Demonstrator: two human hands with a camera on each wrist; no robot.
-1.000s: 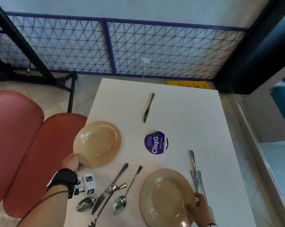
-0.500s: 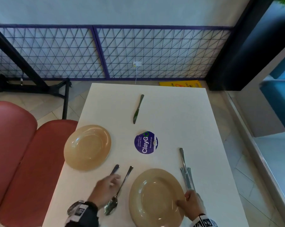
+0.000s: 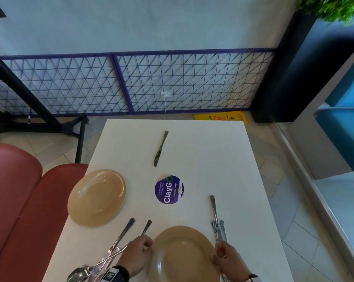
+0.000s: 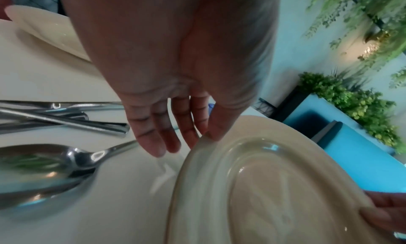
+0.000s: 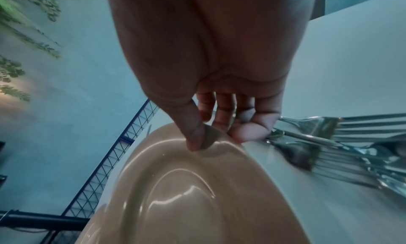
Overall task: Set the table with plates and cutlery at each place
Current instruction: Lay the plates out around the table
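A tan plate point(image 3: 184, 257) sits at the table's near edge. My left hand point(image 3: 145, 249) pinches its left rim, thumb on top and fingers point(image 4: 158, 143) curled below. My right hand point(image 3: 220, 253) pinches the right rim point(image 5: 211, 138) the same way. A second tan plate point(image 3: 96, 197) lies at the table's left edge. Spoons and a knife point(image 3: 115, 249) lie crossed just left of my left hand; one spoon point(image 4: 39, 169) shows close up. Several forks point(image 3: 217, 226) lie right of the near plate, beside my right hand. A lone knife point(image 3: 160, 148) lies far up the table.
A round purple ClayGo sticker point(image 3: 169, 189) marks the middle of the white table point(image 3: 222, 159). Red seats point(image 3: 19, 200) stand on the left. A purple mesh fence point(image 3: 172, 82) runs behind, and a yellow caution sign point(image 3: 220, 117) lies on the floor.
My left hand left the left plate, passed over the spoons and now grips the near plate's left rim. The right hand stayed on the right rim.
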